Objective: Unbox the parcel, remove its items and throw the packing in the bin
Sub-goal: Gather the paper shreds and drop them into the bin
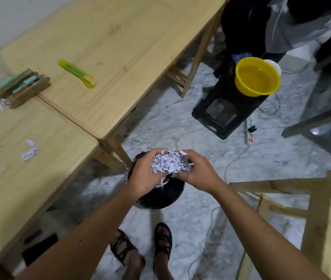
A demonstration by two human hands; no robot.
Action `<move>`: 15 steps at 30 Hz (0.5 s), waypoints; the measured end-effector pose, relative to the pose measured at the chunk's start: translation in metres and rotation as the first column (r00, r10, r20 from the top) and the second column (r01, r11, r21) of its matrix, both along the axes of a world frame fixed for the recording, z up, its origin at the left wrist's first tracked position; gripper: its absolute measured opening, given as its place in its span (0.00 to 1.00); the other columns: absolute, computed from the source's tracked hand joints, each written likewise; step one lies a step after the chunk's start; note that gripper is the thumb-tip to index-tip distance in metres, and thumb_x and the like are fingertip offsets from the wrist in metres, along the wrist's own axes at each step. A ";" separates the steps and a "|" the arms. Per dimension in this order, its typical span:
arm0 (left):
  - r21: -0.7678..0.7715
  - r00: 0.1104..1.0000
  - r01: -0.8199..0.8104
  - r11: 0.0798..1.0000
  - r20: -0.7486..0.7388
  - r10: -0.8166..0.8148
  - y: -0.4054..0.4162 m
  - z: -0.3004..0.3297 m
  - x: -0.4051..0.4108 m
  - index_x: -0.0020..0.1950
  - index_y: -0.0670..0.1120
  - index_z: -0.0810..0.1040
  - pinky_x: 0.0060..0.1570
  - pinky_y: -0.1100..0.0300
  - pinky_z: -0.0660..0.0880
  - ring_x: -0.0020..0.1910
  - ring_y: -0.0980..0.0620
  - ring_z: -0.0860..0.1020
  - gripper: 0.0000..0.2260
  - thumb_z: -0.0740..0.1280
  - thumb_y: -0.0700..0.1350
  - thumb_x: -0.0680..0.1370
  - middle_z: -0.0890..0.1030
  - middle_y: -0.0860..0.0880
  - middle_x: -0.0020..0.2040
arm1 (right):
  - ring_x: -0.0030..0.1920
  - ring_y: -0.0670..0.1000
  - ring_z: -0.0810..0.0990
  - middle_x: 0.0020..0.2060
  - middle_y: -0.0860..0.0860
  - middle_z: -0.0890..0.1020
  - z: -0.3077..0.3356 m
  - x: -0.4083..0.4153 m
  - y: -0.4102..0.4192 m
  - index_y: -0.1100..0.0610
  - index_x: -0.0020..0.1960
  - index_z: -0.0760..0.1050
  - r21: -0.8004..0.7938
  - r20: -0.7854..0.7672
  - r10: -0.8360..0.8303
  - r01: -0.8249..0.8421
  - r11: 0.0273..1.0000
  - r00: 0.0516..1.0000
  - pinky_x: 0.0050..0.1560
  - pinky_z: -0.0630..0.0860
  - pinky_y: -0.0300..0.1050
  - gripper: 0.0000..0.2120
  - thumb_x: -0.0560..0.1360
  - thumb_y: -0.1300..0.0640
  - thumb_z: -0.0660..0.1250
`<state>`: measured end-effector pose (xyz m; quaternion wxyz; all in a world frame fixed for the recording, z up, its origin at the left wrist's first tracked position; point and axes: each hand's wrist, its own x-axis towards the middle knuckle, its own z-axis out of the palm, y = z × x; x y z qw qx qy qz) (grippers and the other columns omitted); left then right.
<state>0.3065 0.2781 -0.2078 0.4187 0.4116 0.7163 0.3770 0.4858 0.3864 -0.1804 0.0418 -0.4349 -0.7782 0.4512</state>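
Note:
A wad of white shredded paper packing (169, 163) is cupped between both hands, directly above a black round bin (164, 196) on the floor. My left hand (144, 174) grips the wad from the left, and my right hand (199, 170) holds it from the right. A few strands hang down toward the bin's opening. On the wooden table (104, 47) to the left lie a small wooden holder with coloured items (22, 87), a green box cutter (76, 73) and several loose paper scraps (30, 150).
A black stool (221, 116) carrying a yellow bowl (257, 78) stands to the far right of the bin. Cables and a power strip (249, 134) lie on the marble floor. A wooden frame (312, 199) sits at the right. My sandalled feet (142, 245) are just behind the bin.

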 end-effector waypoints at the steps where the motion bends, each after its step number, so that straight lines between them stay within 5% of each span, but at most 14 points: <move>1: 0.004 1.000 0.030 1.000 -0.005 -0.030 -0.002 -0.002 0.000 0.70 0.53 0.77 0.68 0.57 0.75 0.67 0.60 0.78 0.30 0.81 0.38 0.72 0.81 0.59 0.65 | 0.58 0.49 0.81 0.61 0.47 0.81 -0.004 0.003 -0.001 0.49 0.68 0.77 -0.014 0.013 0.008 -0.008 1.000 1.000 0.61 0.79 0.53 0.30 0.67 0.56 0.80; 11: -0.020 0.999 0.051 0.998 0.010 -0.051 -0.012 -0.012 -0.001 0.73 0.51 0.75 0.73 0.63 0.68 0.71 0.61 0.74 0.30 0.80 0.39 0.74 0.79 0.57 0.69 | 0.61 0.46 0.81 0.63 0.44 0.81 -0.023 0.012 -0.003 0.49 0.68 0.78 -0.141 -0.052 -0.036 0.028 0.990 0.998 0.63 0.80 0.49 0.26 0.71 0.62 0.77; 15: 0.005 1.000 0.007 1.000 0.019 -0.007 -0.014 -0.007 -0.004 0.74 0.50 0.75 0.75 0.58 0.67 0.71 0.62 0.74 0.27 0.78 0.39 0.76 0.80 0.57 0.69 | 0.61 0.45 0.81 0.62 0.43 0.81 -0.018 0.010 0.000 0.49 0.67 0.78 -0.154 -0.065 -0.041 0.030 0.988 0.997 0.62 0.81 0.49 0.26 0.72 0.62 0.78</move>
